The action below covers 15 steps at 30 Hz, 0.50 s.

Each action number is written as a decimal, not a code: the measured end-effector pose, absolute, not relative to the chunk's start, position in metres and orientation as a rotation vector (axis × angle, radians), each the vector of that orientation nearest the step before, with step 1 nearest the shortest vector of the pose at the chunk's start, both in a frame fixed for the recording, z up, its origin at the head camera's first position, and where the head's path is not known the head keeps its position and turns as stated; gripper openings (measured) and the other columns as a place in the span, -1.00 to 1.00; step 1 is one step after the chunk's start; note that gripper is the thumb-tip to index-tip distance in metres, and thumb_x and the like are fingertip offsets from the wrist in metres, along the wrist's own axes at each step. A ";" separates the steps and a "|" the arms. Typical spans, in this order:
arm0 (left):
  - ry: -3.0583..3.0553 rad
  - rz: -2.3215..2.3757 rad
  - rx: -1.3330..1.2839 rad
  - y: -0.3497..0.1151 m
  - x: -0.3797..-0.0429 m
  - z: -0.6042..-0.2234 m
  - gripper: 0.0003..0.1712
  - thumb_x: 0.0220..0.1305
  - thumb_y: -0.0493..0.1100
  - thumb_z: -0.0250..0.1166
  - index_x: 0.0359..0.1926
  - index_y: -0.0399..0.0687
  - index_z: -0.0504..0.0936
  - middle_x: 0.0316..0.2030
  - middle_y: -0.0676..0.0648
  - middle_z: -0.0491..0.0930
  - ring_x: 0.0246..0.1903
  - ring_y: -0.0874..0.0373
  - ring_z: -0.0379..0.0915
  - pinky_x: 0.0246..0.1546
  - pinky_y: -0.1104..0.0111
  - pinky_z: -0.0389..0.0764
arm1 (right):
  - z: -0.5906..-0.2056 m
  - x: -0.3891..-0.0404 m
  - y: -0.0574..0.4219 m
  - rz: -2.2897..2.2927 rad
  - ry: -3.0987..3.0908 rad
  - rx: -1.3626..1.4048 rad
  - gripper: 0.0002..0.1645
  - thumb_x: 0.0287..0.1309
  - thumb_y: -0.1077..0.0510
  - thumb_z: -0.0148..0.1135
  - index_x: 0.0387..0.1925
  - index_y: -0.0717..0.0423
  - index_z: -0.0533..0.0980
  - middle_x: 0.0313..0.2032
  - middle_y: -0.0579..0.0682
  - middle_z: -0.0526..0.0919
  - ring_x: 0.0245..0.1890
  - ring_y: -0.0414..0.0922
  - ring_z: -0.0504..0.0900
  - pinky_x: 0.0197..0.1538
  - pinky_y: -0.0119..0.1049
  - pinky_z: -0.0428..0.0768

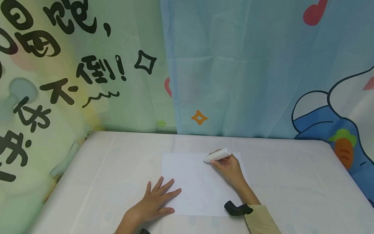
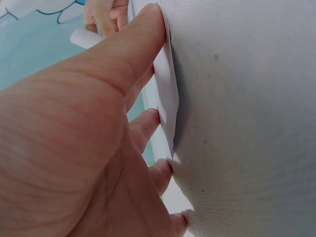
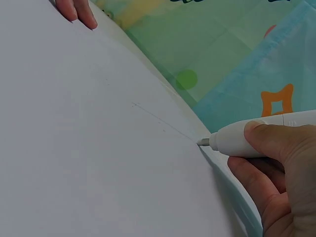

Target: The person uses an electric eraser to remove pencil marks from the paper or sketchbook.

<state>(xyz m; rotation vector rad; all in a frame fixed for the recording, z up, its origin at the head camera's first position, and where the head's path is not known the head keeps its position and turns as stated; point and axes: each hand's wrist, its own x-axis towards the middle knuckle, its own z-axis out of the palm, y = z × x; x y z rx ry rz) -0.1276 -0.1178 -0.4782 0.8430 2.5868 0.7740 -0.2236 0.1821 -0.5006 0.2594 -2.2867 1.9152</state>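
Observation:
In the head view, a white sheet of paper [image 1: 190, 198] lies on the covered table. My left hand [image 1: 155, 203] rests at its left edge, fingers spread. The left wrist view shows the paper's edge [image 2: 169, 94] bowed up a little under the thumb. At the sheet's upper right, my right hand [image 1: 232, 170] holds a thick white pen-shaped tool [image 1: 217, 155] between thumb and fingers, its barrel slanted. In the right wrist view, the tool's short metal tip [image 3: 203, 142] meets the paper at one end of a faint straight line [image 3: 165, 123].
A white cloth [image 1: 117, 156] covers the table. Behind it hang a green printed curtain [image 1: 131, 97] with black lettering and a blue one [image 1: 233, 81] with cartoon figures. A black strap piece [image 1: 238, 208] sits at the right sleeve [image 1: 261, 221].

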 end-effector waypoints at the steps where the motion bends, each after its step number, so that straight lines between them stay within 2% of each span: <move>1: 2.587 0.773 0.846 -0.118 -0.128 -0.478 -0.30 0.36 0.15 0.17 0.45 0.13 0.26 0.50 -0.21 0.02 0.45 -0.41 -0.31 0.23 -0.45 -0.32 | -0.500 -0.224 0.182 1.916 -2.287 0.260 -0.53 0.06 0.51 0.31 0.02 0.55 0.39 -0.08 0.49 0.57 -0.20 -0.52 0.56 -0.12 -0.62 0.55; 15: 2.571 0.784 0.834 -0.117 -0.127 -0.477 -0.31 0.37 0.14 0.17 0.45 0.13 0.25 0.50 -0.22 0.00 0.45 -0.40 -0.33 0.23 -0.45 -0.34 | -0.501 -0.223 0.182 1.929 -2.213 0.324 -0.54 0.03 0.54 0.32 0.00 0.57 0.40 -0.11 0.53 0.57 -0.22 -0.50 0.58 -0.14 -0.62 0.56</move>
